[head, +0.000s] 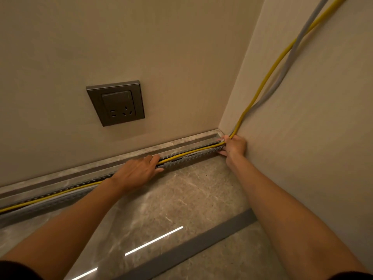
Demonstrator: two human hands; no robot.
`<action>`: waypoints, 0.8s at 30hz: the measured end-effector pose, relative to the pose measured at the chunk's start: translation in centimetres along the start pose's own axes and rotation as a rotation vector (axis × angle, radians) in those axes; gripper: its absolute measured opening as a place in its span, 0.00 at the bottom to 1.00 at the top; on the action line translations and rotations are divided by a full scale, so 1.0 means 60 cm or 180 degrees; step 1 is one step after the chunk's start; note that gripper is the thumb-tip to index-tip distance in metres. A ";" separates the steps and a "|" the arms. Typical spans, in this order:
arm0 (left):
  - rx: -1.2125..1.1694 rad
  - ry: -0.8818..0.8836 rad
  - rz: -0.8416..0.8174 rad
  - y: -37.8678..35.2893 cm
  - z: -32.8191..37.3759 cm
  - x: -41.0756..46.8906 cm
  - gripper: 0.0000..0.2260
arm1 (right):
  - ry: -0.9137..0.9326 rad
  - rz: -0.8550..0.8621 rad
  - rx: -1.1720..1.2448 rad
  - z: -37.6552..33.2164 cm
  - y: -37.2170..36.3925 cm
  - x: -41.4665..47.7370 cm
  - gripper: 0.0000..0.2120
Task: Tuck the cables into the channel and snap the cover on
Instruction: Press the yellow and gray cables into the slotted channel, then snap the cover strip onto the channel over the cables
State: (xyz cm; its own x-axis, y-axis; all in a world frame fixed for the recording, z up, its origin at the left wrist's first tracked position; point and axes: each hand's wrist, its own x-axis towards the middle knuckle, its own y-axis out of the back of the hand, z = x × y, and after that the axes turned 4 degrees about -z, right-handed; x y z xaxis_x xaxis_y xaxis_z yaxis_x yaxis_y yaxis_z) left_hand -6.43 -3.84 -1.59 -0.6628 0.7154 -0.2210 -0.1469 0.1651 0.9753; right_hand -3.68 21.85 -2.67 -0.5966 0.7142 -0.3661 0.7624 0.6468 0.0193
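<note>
A grey slotted cable channel (191, 157) runs along the foot of the wall on the floor. A yellow cable (189, 152) and a grey cable (282, 77) come down the right wall and lie in the channel. My left hand (137, 172) presses flat on the channel's middle, fingers over the cables. My right hand (235, 145) sits in the corner, fingers closed around both cables where they bend into the channel. The long grey cover strip (201, 241) lies loose on the floor, nearer to me.
A dark wall socket (117, 103) sits on the back wall above the channel. A stone skirting ledge (141, 151) runs behind the channel. The right wall (312, 138) meets the back wall at the corner. The glossy marble floor (181, 199) reflects a light strip.
</note>
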 end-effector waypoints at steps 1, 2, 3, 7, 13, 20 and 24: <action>0.0027 -0.0004 0.0018 0.000 -0.003 -0.001 0.19 | 0.0000 0.0045 0.0035 0.000 -0.003 0.000 0.16; 0.0039 -0.0008 0.0026 0.002 -0.007 -0.002 0.19 | 0.0011 0.0086 0.0059 0.001 -0.006 -0.001 0.16; 0.0027 -0.0006 0.0033 0.003 -0.010 -0.003 0.19 | 0.0036 0.0138 0.0076 0.001 -0.010 -0.002 0.17; -0.0311 0.0062 0.0121 -0.010 -0.012 -0.002 0.19 | 0.0070 0.0233 -0.0088 0.001 -0.010 -0.004 0.16; -0.0571 0.0112 0.0640 -0.044 -0.014 0.012 0.27 | -0.0183 -0.0237 -0.0327 0.004 -0.004 -0.007 0.15; -0.0864 0.0485 0.0447 -0.031 0.006 0.013 0.21 | -0.0362 -0.0371 -0.0626 -0.003 0.001 -0.026 0.10; -0.0818 0.0683 0.0563 -0.015 0.033 -0.001 0.22 | -0.0427 -0.0386 -0.0835 -0.010 0.020 -0.050 0.16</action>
State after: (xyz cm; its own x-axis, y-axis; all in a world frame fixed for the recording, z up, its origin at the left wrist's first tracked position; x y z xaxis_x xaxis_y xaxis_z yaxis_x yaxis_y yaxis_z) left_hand -4.79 -2.71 -2.48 -0.8292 0.5546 -0.0696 -0.1778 -0.1436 0.9735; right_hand -1.13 20.64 -1.01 -0.6274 0.5973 -0.4997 0.5868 0.7844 0.2009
